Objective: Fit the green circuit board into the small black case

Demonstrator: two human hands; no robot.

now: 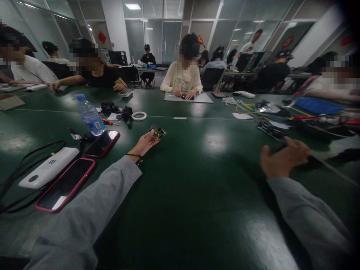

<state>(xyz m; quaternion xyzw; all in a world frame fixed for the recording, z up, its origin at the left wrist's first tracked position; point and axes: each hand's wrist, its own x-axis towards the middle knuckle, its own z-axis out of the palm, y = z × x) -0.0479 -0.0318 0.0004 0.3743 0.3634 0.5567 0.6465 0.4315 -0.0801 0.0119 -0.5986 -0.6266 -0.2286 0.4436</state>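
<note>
As the left hand (144,144) pinches a card (158,131) and the right hand (284,156) grips a dark object (316,162), a bottle (90,115) stands left of them on the desk (197,180).

Both arms, clad in grey sleeves, are stretched forward and spread well apart. The left hand (144,144) is extended, its fingertips pinched together. The right hand (284,156) is turned back-up, with the fingers curled inward in a closed grip.

Plain grey left sleeve (84,221), lower left, and right sleeve (306,217), lower right; a thin dark band (134,155) sits behind the left hand (144,144).
</note>
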